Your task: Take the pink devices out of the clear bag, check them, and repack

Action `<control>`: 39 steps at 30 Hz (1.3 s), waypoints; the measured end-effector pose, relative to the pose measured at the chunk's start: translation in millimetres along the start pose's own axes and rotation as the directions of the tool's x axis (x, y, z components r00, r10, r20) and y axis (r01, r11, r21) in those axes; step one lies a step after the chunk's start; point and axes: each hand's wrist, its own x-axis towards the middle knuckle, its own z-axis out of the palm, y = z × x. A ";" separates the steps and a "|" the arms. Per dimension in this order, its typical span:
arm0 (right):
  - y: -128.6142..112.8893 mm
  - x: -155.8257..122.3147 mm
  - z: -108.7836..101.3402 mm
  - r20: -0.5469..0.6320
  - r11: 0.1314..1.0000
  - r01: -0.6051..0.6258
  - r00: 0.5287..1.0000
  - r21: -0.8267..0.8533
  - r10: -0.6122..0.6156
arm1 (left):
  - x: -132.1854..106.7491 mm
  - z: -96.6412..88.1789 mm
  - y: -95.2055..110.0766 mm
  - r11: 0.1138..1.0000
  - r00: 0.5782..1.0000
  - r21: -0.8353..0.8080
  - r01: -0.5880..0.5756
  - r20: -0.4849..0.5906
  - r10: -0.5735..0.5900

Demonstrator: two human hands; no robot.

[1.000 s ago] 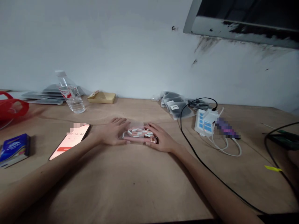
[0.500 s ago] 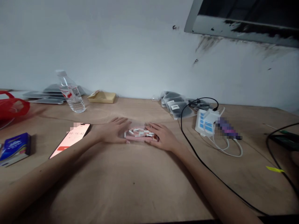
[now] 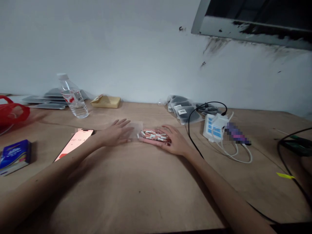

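Note:
A clear plastic packet (image 3: pixel 136 129) lies flat on the table in front of me, with several small orange-pink and white pieces (image 3: pixel 154 135) bunched in its right part. I cannot tell whether it is a bag or a lidded case. My right hand (image 3: pixel 174 141) curves around the right end, fingers along the far side and thumb along the near side. My left hand (image 3: pixel 117 133) is open, fingers stretched out, its tips at the see-through left end of the packet.
To the left are a lit phone (image 3: pixel 75 143), a blue tissue pack (image 3: pixel 16 156), a water bottle (image 3: pixel 74 100) and a red bag (image 3: pixel 14 113). A yellow tray (image 3: pixel 107 101) and grey packets (image 3: pixel 182 109) sit by the wall. A power strip (image 3: pixel 212 127) with cables is at right.
The packet and its pieces have shifted right, together with my right hand. My left hand has moved slightly left, leaving more of the see-through end uncovered.

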 end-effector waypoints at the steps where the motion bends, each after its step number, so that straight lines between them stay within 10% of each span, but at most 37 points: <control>1: -3.3 1.4 2.5 -0.018 0.999 -0.002 1.000 0.033 0.002 | 1.0 1.1 2.0 0.999 0.999 0.004 -0.042 -0.022 0.042; 6: -11.9 7.4 14.5 0.027 0.997 -0.015 1.000 0.073 0.013 | 4.2 10.9 6.4 0.996 0.992 0.051 -0.079 -0.094 0.084; 17: 11.9 2.5 0.9 0.103 0.969 0.000 0.994 0.248 -0.026 | 9.9 19.2 20.3 0.878 0.893 0.192 0.438 -0.205 -0.400; 27: -26.0 9.2 23.9 -0.065 0.897 0.061 0.997 0.438 -0.036 | 8.3 15.1 48.8 0.982 0.953 -0.036 0.183 -0.237 -0.187; 35: -45.5 9.9 31.4 0.078 0.471 -0.233 0.942 0.851 0.326 | 7.4 37.2 92.1 0.993 0.977 -0.080 -0.086 -0.199 0.069; 39: -25.4 10.2 39.3 -0.006 0.469 -0.273 0.859 0.840 0.512 | 8.5 35.2 84.1 0.994 0.979 -0.035 -0.102 -0.182 0.094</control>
